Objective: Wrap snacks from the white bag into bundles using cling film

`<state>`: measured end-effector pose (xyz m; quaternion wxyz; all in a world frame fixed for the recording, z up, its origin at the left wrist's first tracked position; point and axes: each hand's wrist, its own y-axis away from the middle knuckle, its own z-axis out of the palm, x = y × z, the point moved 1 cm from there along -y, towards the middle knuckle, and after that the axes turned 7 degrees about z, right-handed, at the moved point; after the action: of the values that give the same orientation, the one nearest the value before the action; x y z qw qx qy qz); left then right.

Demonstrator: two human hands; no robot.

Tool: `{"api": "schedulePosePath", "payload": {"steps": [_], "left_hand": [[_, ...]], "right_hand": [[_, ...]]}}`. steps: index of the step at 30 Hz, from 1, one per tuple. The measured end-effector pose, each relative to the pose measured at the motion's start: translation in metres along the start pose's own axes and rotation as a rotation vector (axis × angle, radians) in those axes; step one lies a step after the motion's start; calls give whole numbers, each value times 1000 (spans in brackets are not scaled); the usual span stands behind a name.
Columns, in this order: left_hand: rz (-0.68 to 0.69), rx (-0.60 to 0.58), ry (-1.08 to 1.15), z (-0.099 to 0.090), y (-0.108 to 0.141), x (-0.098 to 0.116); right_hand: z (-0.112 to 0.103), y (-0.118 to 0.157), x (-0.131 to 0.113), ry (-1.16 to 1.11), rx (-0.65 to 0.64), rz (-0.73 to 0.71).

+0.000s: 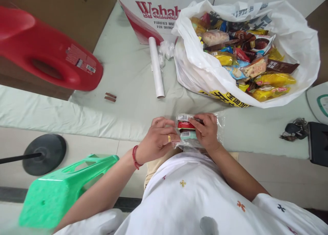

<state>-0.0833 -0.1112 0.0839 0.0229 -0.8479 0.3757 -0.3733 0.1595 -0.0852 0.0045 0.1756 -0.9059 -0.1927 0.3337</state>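
In front of my body, at the near edge of the covered table, lies a clear plastic bag (220,128). Inside it are several small wrapped snacks, among them a red packet (185,125) and a pale green packet (188,135) with a barcode. My left hand (162,135), with a ring and a red bracelet, has its fingers curled at the bag's left end and pinches the film there. My right hand (207,130) grips the bag from the right, its fingers over the snacks and covering their right ends.
A large white bag (191,69) full of wrapped snacks stands behind, beside a Wahaha carton (164,14). A white roll (156,69), two brown strips (110,97) and a red jug (84,69) are leftward. Keys (294,129) lie right; a green stool (48,197) stands below left.
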Motion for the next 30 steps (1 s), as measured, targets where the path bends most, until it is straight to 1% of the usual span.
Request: {"api": "schedulePosePath", "payload": {"steps": [2,4,8,9,10,12,15,17,19,22,23,24,28,29,30], "left_hand": [[10,20,40,-1,-2,0],[-34,86,70,-2,2,-2],[-245,254,90,5,15,-10],[-273,285,94,8,16,-11],[-280,307,91,11,16,-12],[-239,328,65,13,13,-10],[-160,284,74,12,4,-7],[-164,264,117,13,1,-8],[-252,322,146,15,2,-11],[-441,473,140,19,9,-16],[-460,494,123,20,10,-16],[-440,494,95,20,9,-15],[-212,402,-53,17,-4,-10],[-199,396,-81,16,-8,-11],[-218,408,-103,16,-13,-12]], "right_hand": [[0,0,0,9,-19,14],[0,-1,0,6,-33,23],[-2,-2,-1,-56,-30,7],[-3,-3,-2,-80,-31,4],[-4,-3,-2,-104,-37,4],[-8,-5,-4,-145,-69,11],[-13,-7,-5,-147,-150,27],[-15,-9,-6,-109,-195,40],[-16,-9,-6,-71,-218,50],[-17,-10,-6,-44,-217,48],[-18,-11,-7,-38,-215,50],[-18,-11,-7,-32,-215,55],[-21,-17,-6,-39,-254,88],[-21,-19,-5,-47,-268,98],[-21,-20,-4,-56,-281,109]]}}
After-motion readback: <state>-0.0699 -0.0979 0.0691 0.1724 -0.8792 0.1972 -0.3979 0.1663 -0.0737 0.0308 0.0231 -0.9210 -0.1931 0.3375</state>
